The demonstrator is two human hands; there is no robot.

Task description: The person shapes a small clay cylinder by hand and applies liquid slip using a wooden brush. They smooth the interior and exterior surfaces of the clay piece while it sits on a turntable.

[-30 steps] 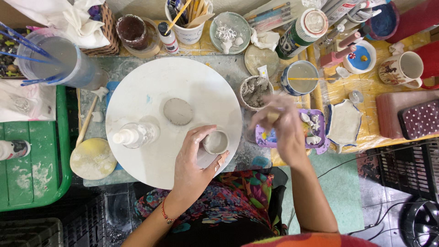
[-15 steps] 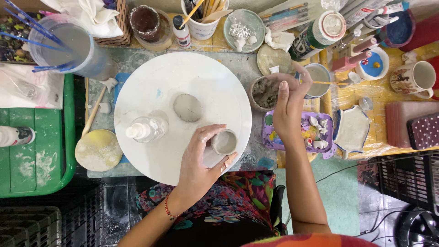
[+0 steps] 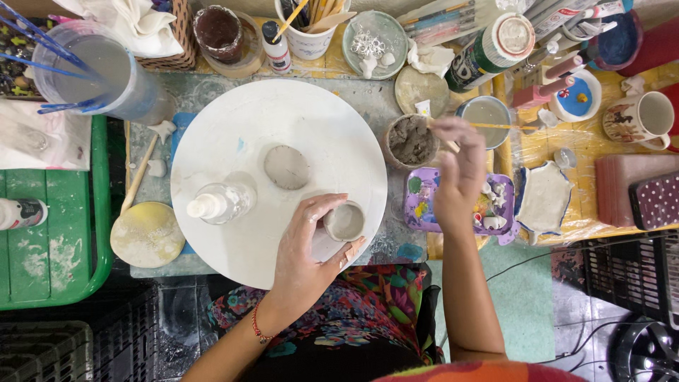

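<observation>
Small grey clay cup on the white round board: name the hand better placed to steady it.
Left hand: it already wraps the small grey clay cup; right hand is raised, apart.

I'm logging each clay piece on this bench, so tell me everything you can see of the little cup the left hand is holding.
The small clay cup is a pale grey, unglazed-looking round piece with a thick rim and a shallow hollow, open side up. It stands upright near the front right edge of the round white board. The left hand wraps it, fingers curled over its far rim and thumb against its near side. Nothing shows inside it. Its underside and left wall are hidden by the hand.
</observation>
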